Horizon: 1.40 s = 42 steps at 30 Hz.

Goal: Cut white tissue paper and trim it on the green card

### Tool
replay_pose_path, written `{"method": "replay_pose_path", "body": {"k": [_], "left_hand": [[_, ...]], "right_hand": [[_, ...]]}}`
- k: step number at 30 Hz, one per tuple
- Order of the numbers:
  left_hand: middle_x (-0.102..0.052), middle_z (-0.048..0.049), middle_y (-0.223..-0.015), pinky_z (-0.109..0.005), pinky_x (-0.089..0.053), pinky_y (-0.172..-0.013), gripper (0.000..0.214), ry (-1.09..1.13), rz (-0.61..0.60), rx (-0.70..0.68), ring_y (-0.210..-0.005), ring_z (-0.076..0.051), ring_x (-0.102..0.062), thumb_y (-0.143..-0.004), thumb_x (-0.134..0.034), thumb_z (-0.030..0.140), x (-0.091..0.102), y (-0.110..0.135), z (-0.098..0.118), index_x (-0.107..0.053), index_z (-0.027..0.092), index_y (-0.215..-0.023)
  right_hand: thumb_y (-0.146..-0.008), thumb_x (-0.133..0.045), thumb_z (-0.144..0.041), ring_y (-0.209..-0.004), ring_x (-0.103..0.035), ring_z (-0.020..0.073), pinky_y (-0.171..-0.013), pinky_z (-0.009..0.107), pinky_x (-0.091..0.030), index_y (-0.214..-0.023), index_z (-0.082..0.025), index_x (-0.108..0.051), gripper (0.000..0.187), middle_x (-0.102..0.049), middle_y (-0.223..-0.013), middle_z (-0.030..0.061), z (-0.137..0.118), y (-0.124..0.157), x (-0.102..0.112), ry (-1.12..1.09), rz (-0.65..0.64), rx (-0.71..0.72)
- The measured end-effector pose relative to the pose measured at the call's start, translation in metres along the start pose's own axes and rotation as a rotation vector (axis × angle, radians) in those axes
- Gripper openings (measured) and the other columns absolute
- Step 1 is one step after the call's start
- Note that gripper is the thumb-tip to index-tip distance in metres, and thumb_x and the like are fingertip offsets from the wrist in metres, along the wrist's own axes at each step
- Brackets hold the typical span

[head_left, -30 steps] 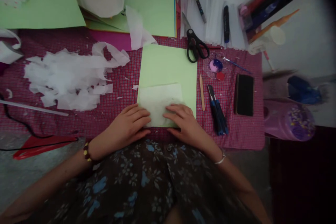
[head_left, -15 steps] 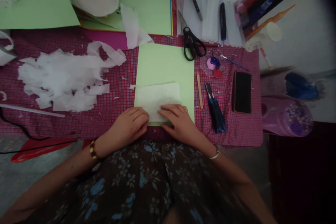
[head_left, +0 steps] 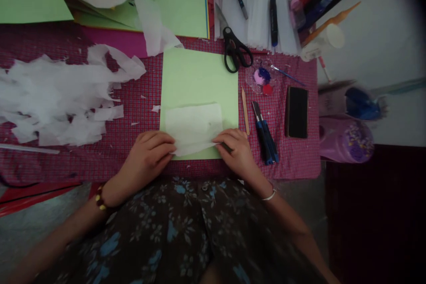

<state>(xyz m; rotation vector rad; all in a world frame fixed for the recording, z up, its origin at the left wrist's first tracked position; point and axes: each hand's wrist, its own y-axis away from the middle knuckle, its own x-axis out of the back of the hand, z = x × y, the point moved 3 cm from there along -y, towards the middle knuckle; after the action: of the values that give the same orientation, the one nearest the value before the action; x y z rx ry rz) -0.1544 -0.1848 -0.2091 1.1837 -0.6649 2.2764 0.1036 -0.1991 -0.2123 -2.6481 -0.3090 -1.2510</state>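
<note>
A thin white sheet of tissue paper [head_left: 194, 122] lies on a pale green sheet of paper [head_left: 199, 75] in front of me. My left hand [head_left: 151, 153] pinches the tissue's near left corner, fingers closed. At the near right corner, my right hand [head_left: 235, 148] grips the tissue between thumb and fingers. Between the two hands the near edge of the tissue is slightly raised, with a crease along it. Part of each near corner is hidden under my fingers.
Left is a heap of white tissue strips [head_left: 60, 93]. Right of the green sheet are a wooden stick [head_left: 245, 111], a blue-black cutter knife [head_left: 265, 135] and a phone [head_left: 297, 112]. Black-handled scissors [head_left: 236, 51] lie behind, near a paint palette [head_left: 262, 77] and markers [head_left: 273, 20].
My hands have moved apart to the tissue's two near corners. Its near edge, flat before, is now lifted and creased. The whole view has shifted slightly.
</note>
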Motion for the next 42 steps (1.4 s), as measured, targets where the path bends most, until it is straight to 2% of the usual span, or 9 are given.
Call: {"method": "replay_pose_path", "body": {"k": [6, 10, 14, 18, 23, 30, 42], "left_hand": [[-0.069, -0.0038, -0.094, -0.042, -0.044, -0.082, 0.014, -0.039, -0.031, 0.067, -0.089, -0.023, -0.06, -0.092, -0.056, 0.023, 0.01, 0.004, -0.01, -0.07, 0.026, -0.091], [-0.069, -0.0039, -0.091, -0.039, -0.041, -0.075, 0.015, -0.028, -0.034, 0.149, -0.085, -0.022, -0.059, -0.094, -0.056, 0.027, 0.01, 0.004, -0.006, -0.069, 0.024, -0.089], [-0.068, -0.0035, -0.086, -0.037, -0.038, -0.071, 0.025, 0.005, -0.044, 0.258, -0.079, -0.021, -0.059, -0.096, -0.051, 0.03, 0.01, 0.0, 0.0, -0.065, 0.021, -0.078], [-0.065, -0.0031, -0.08, -0.037, -0.036, -0.069, 0.029, -0.072, -0.014, 0.32, -0.076, -0.021, -0.057, -0.097, -0.051, 0.034, 0.009, -0.004, 0.0, -0.061, 0.021, -0.073], [-0.061, -0.0021, -0.074, -0.036, -0.036, -0.065, 0.031, -0.144, 0.014, 0.321, -0.073, -0.02, -0.055, -0.096, -0.053, 0.038, 0.004, -0.005, -0.005, -0.057, 0.021, -0.07], [-0.06, -0.0023, -0.073, -0.037, -0.035, -0.066, 0.032, -0.134, 0.005, 0.36, -0.073, -0.022, -0.055, -0.095, -0.055, 0.038, 0.003, -0.006, -0.006, -0.056, 0.021, -0.067], [-0.059, -0.0016, -0.071, -0.037, -0.038, -0.065, 0.031, -0.198, 0.009, 0.356, -0.072, -0.022, -0.056, -0.094, -0.057, 0.039, 0.001, -0.007, -0.007, -0.052, 0.022, -0.068]], "right_hand": [[-0.092, -0.061, -0.023, -0.088, -0.06, 0.0211, -0.08, 0.039, -0.041, -0.09, -0.024, -0.07, 0.009, -0.07, -0.092, 0.0031, -0.002, 0.004, 0.002, -0.021, 0.002, -0.015], [-0.093, -0.06, -0.023, -0.087, -0.061, 0.0208, -0.08, 0.038, -0.04, -0.089, -0.024, -0.069, 0.01, -0.07, -0.089, 0.0027, -0.005, 0.006, 0.001, -0.029, -0.011, -0.058], [-0.092, -0.061, -0.025, -0.085, -0.061, 0.0217, -0.078, 0.039, -0.04, -0.086, -0.022, -0.067, 0.009, -0.067, -0.085, 0.0033, -0.001, 0.005, 0.003, 0.007, 0.02, -0.122], [-0.092, -0.06, -0.026, -0.082, -0.059, 0.0214, -0.075, 0.038, -0.039, -0.08, -0.022, -0.063, 0.013, -0.065, -0.081, 0.003, 0.001, 0.002, 0.004, 0.061, 0.019, -0.148], [-0.09, -0.06, -0.025, -0.079, -0.058, 0.0209, -0.074, 0.038, -0.038, -0.074, -0.022, -0.059, 0.017, -0.062, -0.077, 0.0022, -0.002, 0.001, 0.003, 0.098, 0.024, -0.147], [-0.087, -0.062, -0.024, -0.078, -0.057, 0.0213, -0.073, 0.037, -0.037, -0.068, -0.022, -0.055, 0.02, -0.061, -0.074, 0.0024, -0.002, 0.001, 0.001, 0.139, 0.029, -0.154], [-0.084, -0.062, -0.022, -0.078, -0.056, 0.0224, -0.074, 0.038, -0.037, -0.066, -0.022, -0.053, 0.02, -0.06, -0.074, 0.0031, -0.002, 0.0, -0.001, 0.178, 0.023, -0.162]]}}
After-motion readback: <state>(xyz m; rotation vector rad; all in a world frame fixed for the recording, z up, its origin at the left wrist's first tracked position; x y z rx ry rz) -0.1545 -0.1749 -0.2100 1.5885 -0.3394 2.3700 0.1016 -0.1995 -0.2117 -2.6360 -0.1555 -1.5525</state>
